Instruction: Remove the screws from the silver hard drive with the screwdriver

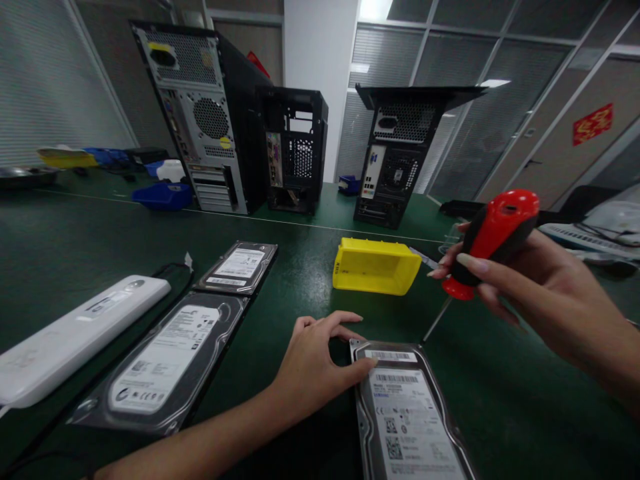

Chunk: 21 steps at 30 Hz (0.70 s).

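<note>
Left hand (313, 363) lies fingers-spread on the top-left corner of the nearest hard drive (407, 413), right hand (530, 287) gripping a red screwdriver (487, 247) above-right of that drive; the tip could slip and gouge the label.

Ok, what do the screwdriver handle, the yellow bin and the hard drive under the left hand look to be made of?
Screwdriver in the right hand: glossy red plastic handle with what looks like a matte black rubbery grip; thin metal shaft. Yellow bin: moulded plastic, with a uniform colour and soft sheen. Hard drive under the left hand: probably metal casing, grey with dull reflections, and a white printed paper-like label.
</note>
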Each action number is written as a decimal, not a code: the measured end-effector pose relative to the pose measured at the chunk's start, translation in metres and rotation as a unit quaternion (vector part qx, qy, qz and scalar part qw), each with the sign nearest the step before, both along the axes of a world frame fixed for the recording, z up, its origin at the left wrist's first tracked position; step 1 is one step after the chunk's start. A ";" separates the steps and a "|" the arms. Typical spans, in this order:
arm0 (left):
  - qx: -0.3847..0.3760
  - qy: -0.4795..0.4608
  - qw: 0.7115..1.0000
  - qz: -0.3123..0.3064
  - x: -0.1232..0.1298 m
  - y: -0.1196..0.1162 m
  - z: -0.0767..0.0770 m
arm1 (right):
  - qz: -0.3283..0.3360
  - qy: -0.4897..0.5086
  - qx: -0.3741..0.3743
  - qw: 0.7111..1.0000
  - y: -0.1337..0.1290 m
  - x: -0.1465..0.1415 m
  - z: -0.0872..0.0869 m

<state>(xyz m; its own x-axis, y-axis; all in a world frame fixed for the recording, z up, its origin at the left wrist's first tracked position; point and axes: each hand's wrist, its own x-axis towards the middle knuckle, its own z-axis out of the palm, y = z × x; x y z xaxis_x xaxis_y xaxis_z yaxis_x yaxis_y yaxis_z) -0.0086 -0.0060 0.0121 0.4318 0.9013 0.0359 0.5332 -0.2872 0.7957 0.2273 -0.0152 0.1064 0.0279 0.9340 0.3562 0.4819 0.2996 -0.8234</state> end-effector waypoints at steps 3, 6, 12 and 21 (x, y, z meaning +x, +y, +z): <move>0.000 0.000 1.000 0.003 0.000 -0.001 0.001 | -0.028 -0.024 0.023 0.999 0.000 -0.003 0.001; 0.004 -0.003 1.000 0.003 0.001 -0.001 0.001 | -0.070 -0.027 0.018 0.997 0.000 -0.005 0.000; 0.003 -0.002 1.000 0.003 0.000 -0.001 0.000 | -0.075 -0.012 0.009 0.997 -0.003 -0.006 0.001; -0.001 0.002 1.000 0.004 0.000 0.000 0.001 | -0.001 0.009 -0.006 1.000 -0.006 0.004 0.009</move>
<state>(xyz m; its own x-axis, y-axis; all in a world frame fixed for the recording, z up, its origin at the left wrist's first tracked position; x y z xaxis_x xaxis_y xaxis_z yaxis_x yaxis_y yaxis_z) -0.0082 -0.0062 0.0127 0.4253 0.9045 0.0324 0.5391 -0.2820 0.7936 0.2310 -0.0217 0.1157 0.0365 0.9381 0.3445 0.4676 0.2886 -0.8355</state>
